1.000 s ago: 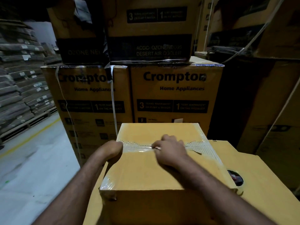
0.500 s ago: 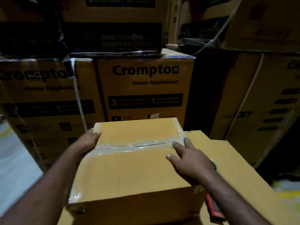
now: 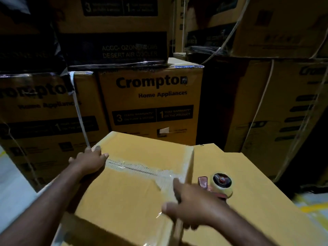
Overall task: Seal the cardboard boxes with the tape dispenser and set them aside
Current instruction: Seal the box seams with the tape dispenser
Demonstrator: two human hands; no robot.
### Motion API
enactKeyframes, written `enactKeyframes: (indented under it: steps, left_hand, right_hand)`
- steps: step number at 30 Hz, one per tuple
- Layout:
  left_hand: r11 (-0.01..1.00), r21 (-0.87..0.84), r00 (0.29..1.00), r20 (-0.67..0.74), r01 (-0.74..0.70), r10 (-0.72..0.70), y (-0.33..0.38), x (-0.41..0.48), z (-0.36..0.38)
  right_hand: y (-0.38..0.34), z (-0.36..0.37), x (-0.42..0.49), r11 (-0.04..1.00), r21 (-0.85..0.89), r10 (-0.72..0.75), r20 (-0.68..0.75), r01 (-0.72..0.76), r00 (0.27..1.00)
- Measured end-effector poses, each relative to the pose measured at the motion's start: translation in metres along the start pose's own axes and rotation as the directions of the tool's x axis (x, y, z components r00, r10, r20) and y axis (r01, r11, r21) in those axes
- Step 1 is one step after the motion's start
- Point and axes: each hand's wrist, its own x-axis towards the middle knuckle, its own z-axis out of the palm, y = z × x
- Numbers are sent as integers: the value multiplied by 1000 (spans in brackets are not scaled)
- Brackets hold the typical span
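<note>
**Taped box gripped at both edges in a dim storeroom**

Dim storeroom, walled in by stacked printed cartons (image 3: 150, 103) marked "Crompton Home Appliances", with a patch of pale floor (image 3: 10, 196) at far left. White strap (image 3: 78, 112) slanting down the cartons toward the left hand. Left hand (image 3: 88, 160) clamped on the left edge of the cardboard box (image 3: 127, 197), fingers curled over onto the top, right at the start of the tape. Clear tape strip (image 3: 142, 170) laid along the top seam from left edge to right, wrinkled and bunched toward the right end. Box turned at an angle over a larger flat cardboard surface (image 3: 257, 201). Right hand (image 3: 195, 206) gripping the box's right edge, thumb on top, fingers down the side. Just beyond that hand, tape dispenser (image 3: 221, 185) lying on the flat cardboard beside the box, partly hidden by the knuckles, roll face up, reddish hub and reddish blade end showing.
</note>
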Motion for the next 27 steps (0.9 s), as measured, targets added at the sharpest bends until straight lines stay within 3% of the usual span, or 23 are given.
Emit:
enactKeyframes:
  steps: [2,5,7,9,12,18,21,24,25,27]
  left_hand:
    - [1000,10,1000,0,-5,5,-4,-6,6]
    - [995,14,993,-61,-98,99,4,-22,8]
    - [986,14,982,-95,-163,164,13,-35,7]
    - [970,-21,967,-93,-241,238,22,-52,5]
    - [943,-74,946,-37,-324,322,39,-95,8]
    - [943,-51,940,79,-328,331,85,-199,30]
    - [982,-52,981,50,-183,186,92,-242,37]
    - [962,-234,983,-78,142,-164,86,-282,53]
    - [884,-411,959,-74,221,-275,85,-293,60]
    - [543,-802,913,9,251,-408,87,-307,73]
  right_hand:
    - [-10,4,-12,997,7,-71,13,71,997]
    - [-6,-6,2,988,-155,-66,-362,10,930]
    - [5,-9,26,958,-287,-158,-491,12,857]
    - [18,-7,51,935,-351,-205,-447,40,871]
    - [36,1,81,968,-248,-86,-419,-23,904]
    - [24,9,97,974,-205,-24,-510,-94,860]
    - [30,-3,102,979,-181,-12,-523,-97,852]
    - [49,-17,111,994,70,111,-463,-89,879]
    - [55,-19,112,983,174,134,-432,-63,892]
    - [59,-22,110,962,272,90,-414,29,906]
